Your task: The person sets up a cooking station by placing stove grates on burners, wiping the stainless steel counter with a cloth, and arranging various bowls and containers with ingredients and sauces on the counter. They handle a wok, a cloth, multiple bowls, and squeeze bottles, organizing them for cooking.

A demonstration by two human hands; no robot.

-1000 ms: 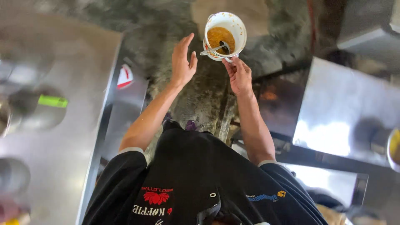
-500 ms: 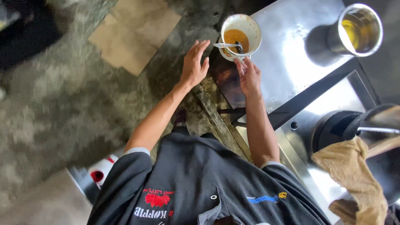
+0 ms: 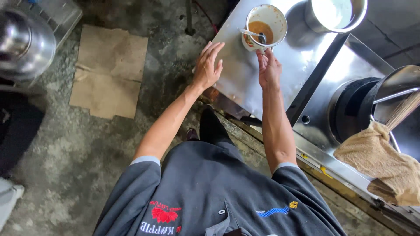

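The right hand (image 3: 268, 70) is gripping the white cup (image 3: 265, 27) of brown liquid with its fingers, just above the steel worktop (image 3: 245, 83). The left hand (image 3: 208, 67), fingers spread open, is hovering beside it.

The metal pot (image 3: 336, 14) is cut off by the top edge, its contents washed out.

Both arms extend forward from short dark sleeves, forearms bare. The left hand (image 3: 208, 66) is open, fingers straight and held together, palm turned inward toward the right. The right hand (image 3: 268, 70) reaches slightly farther, wrist straight, fingers bunched and pointing away, fingertips pinched closed at the far end.
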